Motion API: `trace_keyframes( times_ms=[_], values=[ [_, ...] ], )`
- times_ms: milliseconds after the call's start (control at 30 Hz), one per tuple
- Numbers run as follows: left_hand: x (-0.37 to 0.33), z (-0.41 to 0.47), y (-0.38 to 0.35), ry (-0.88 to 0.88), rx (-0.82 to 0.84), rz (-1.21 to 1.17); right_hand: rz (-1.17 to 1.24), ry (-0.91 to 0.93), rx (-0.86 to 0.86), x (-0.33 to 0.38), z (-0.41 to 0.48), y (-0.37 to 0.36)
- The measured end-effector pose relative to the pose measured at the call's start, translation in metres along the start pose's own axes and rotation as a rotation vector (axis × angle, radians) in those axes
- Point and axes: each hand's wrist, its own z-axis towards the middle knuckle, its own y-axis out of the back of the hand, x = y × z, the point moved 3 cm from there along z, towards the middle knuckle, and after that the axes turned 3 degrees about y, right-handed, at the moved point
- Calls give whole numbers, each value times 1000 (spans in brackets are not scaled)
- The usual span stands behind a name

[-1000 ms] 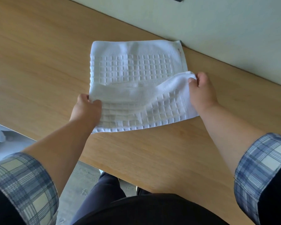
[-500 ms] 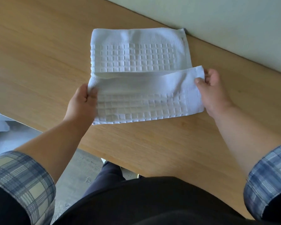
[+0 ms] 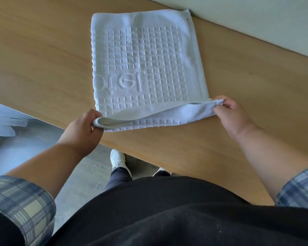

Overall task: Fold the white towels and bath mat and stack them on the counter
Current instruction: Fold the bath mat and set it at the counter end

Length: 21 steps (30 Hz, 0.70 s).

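The white rectangular terry bath mat point(image 3: 146, 55) lies flat on the light wooden surface point(image 3: 43, 59), its long sides running away from the person. Its pile is woven into a raised grid of small squares framed by a plain ribbed border, and raised letters sit in a smooth band across the near half. The near hem is lifted off the wood and curled over into a soft, shallow roll that sags in the middle.

The left hand point(image 3: 84, 128) grips the near left corner, fingers curled round the rolled edge. The right hand point(image 3: 233, 116) pinches the near right corner between thumb and fingertips, drawing the hem taut. The rest of the mat rests on the surface.

The far right corner of the mat comes close to the pale smooth wall point(image 3: 256, 18) where it meets the wood. Bare wood grain spreads wide to the left of the mat and to its right, and a narrower strip lies between the lifted hem and the front edge of the surface.

Below that edge are a grey floor point(image 3: 82, 174), white shoes point(image 3: 117, 158) and, at far left, pale folded cloth point(image 3: 0, 121). Rolled blue plaid sleeves point(image 3: 20, 201) cover both arms above the forearm.
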Motion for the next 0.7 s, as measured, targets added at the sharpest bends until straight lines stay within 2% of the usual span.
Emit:
trace_keyframes(
  times_ms=[100,267,367,467,567,700],
  values=[
    [4,-13,-7,-96,45,125,-35,-2,7,-15,-18,-3],
    [7,-27,-13,-450,67,403,-199,-3,28,-40,-49,1],
    [18,-35,-17,-580,171,539,-395,120,-33,-44,-72,-2],
    [30,-42,-17,-632,259,623,-563,205,-110,-53,-90,-7],
    [34,-50,-20,-584,250,644,-670,101,-186,-67,-106,-12],
    [17,-59,-31,-531,164,565,-485,-112,-354,-68,-117,-17]
  ],
)
